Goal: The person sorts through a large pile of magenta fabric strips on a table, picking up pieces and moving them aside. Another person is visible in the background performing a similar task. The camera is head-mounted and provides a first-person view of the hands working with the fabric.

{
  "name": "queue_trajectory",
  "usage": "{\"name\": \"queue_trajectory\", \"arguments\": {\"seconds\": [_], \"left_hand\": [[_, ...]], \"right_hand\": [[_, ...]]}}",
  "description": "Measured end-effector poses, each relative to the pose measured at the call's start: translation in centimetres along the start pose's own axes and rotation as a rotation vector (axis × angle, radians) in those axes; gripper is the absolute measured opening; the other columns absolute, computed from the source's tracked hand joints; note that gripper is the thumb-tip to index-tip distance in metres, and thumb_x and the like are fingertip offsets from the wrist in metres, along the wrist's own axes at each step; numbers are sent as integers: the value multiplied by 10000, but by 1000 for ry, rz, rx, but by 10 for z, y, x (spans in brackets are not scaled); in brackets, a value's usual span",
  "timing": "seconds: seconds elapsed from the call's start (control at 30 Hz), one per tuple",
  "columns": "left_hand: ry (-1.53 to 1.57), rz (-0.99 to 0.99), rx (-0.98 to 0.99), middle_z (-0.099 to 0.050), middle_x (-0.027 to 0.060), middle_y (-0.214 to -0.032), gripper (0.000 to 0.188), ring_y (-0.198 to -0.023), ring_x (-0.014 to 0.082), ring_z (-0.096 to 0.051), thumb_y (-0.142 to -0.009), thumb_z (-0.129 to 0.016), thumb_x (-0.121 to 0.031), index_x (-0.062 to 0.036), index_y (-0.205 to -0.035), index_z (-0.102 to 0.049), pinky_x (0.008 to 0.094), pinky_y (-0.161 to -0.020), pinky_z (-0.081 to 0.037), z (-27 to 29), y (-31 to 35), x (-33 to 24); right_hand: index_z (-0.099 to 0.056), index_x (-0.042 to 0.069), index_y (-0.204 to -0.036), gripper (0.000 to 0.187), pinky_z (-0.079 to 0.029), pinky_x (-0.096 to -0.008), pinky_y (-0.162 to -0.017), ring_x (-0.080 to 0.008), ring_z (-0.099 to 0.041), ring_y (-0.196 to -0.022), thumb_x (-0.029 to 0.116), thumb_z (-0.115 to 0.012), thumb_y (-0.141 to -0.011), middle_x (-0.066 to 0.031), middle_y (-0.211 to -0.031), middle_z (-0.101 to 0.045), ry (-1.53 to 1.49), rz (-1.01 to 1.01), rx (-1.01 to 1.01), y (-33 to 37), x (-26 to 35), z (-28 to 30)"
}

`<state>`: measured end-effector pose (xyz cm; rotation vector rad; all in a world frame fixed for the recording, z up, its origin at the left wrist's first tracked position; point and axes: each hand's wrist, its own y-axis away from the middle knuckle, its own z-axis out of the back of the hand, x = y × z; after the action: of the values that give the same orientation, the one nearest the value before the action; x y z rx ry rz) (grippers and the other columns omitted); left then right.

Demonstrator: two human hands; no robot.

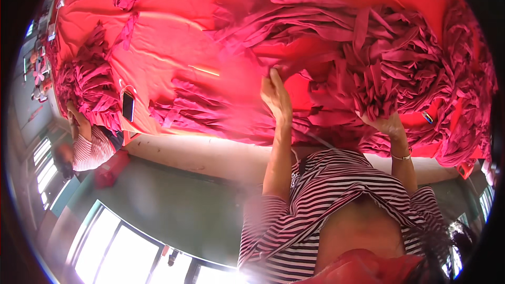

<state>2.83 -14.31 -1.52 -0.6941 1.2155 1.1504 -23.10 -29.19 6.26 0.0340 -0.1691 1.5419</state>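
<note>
My left hand (276,96) is closed in a pinch at the edge of a dark red fabric strip (310,63). That strip runs rightward into a big tangled heap of similar strips (410,47). Lower right, my right hand (385,124) is closed around the bottom of a gathered bunch of strips (374,92); the bunch partly hides its fingers. A thin bracelet circles the right wrist. Bright red cloth (294,92) lies under the strips and shows between my hands.
A red-covered table (158,26) spreads ahead. On it are a flat row of strips (192,102), a phone (128,106) with a cable and a left-hand heap (89,84). At far left a co-worker in a striped sleeve (93,150) touches that heap. Windows (126,247) stand behind.
</note>
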Motion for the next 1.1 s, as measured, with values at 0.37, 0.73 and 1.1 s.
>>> {"name": "queue_trajectory", "arguments": {"seconds": [0.37,0.73,1.1], "left_hand": [[-27,-104,488,-596,255,-850,524,-713,375,-614,-842,-478,56,-87,-1338,-389,386,-584,-475,-13,63,-74],[-208,-377,657,-523,234,-1167,595,-987,413,-564,-670,-475,136,-79,-1225,-506,432,-789,-495,-12,58,-53],[-371,-471,880,-511,223,-1175,420,-1128,318,-484,-738,-551,-27,10,-1156,-530,405,-869,-428,-17,57,-67]], "right_hand": [[-506,276,-1264,446,-334,-540,-1000,-278,-469,-1196,217,-572,-827,-42,-1265,-503,524,-33,-42,-69,20,-3],[-678,160,-1064,330,-419,-350,-967,-214,-567,-1073,43,-651,-756,-75,-1179,-593,-517,-503,56,-20,13,-11],[-554,147,-1237,437,-444,-357,-931,-229,-589,-1040,23,-539,-818,-79,-1145,-601,-490,-526,403,-38,4,-3]]}}
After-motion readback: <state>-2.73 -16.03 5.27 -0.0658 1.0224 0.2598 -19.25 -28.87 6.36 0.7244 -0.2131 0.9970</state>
